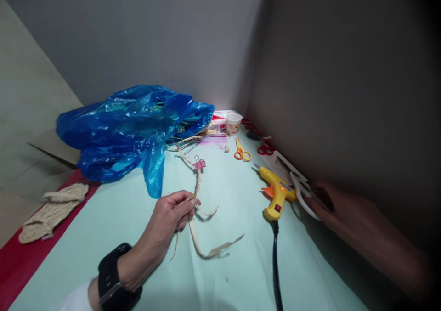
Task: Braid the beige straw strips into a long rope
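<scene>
My left hand [177,207] is closed in a pinch on a pale braid [198,182] of flat straw-like strips. Below the fingers, loose strips [203,251] hang out and curl over the table. A pink binder clip [200,164] grips the braid farther up, and its far end runs toward a blue plastic bag [138,122]. At the right wall, my right hand [330,203] is closed around what looks like white-handled scissors [305,205]; shadow and blur hide part of them. Left of that hand lies a yellow glue gun [275,191] with its light on.
Orange-handled scissors [243,152], a paper cup [234,123] and red-handled scissors [265,149] lie toward the back corner. A black cord [276,265] runs from the glue gun to the front edge. A woven straw piece [55,212] rests on the red strip at left.
</scene>
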The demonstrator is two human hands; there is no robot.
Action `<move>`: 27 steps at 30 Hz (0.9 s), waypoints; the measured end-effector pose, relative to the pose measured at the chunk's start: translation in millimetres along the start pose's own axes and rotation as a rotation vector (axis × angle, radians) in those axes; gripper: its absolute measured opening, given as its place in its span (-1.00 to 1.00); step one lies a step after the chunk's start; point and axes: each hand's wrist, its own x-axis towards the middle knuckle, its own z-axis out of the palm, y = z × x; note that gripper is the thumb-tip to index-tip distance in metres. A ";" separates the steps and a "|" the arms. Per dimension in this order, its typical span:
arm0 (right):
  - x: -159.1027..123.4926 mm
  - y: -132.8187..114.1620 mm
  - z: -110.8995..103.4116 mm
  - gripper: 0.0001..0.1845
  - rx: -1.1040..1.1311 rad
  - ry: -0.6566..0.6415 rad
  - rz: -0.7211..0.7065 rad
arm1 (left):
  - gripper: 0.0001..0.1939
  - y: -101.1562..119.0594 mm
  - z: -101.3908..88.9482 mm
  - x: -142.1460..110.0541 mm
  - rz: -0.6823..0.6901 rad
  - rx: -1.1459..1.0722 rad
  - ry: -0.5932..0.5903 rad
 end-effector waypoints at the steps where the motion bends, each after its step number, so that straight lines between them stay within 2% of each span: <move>1: -0.3 -1.2 0.2 -0.77 -0.012 -0.005 0.033 | -0.78 -0.1 -0.7 -0.2 -0.003 -0.010 -0.001; 3: -2.5 -1.3 1.7 -0.81 -0.068 0.002 0.067 | -0.78 -0.2 -2.1 -0.3 -0.016 -0.027 -0.007; 5: -6.9 0.7 2.7 -0.85 -0.120 0.041 0.010 | -0.79 0.1 -3.2 -0.3 -0.028 -0.042 -0.016; 7: -12.1 -1.5 -0.7 -0.79 -0.192 0.116 -0.064 | -0.79 0.8 -3.4 -0.2 -0.035 -0.054 -0.020; 9: -15.8 -15.9 -9.4 -0.72 -0.184 0.226 -0.135 | -0.80 1.6 -3.0 -0.2 -0.040 -0.063 -0.022; 11: -16.5 -46.0 -19.1 -0.70 0.021 0.251 -0.238 | -0.80 1.9 -2.5 -0.3 -0.042 -0.070 -0.025; 13: -13.9 -87.2 -22.3 -0.73 0.323 0.085 -0.305 | -0.81 1.5 -2.5 -0.6 -0.036 -0.074 -0.027; 14: -11.6 -108.6 -19.8 -0.73 0.434 -0.064 -0.349 | -0.81 1.1 -2.7 -0.9 -0.029 -0.075 -0.031; 16: -6.2 -146.0 -6.9 -0.71 0.585 -0.354 -0.391 | -0.80 0.3 -3.5 -1.3 -0.016 -0.080 -0.044; 18: -1.6 -170.5 12.0 -0.73 0.684 -0.520 -0.434 | -0.80 -0.5 -4.4 -1.3 -0.015 -0.091 -0.059; 19: -0.2 -177.3 21.2 -0.75 0.701 -0.532 -0.442 | -0.80 -0.8 -4.7 -1.0 -0.018 -0.096 -0.063; 22: 0.1 -182.3 38.5 -0.77 0.655 -0.430 -0.449 | -0.78 -1.9 -4.4 0.3 -0.009 -0.089 -0.059; 27: -3.4 -179.4 36.2 -0.73 0.555 -0.357 -0.436 | -0.75 -3.4 -0.7 1.6 0.038 -0.020 -0.042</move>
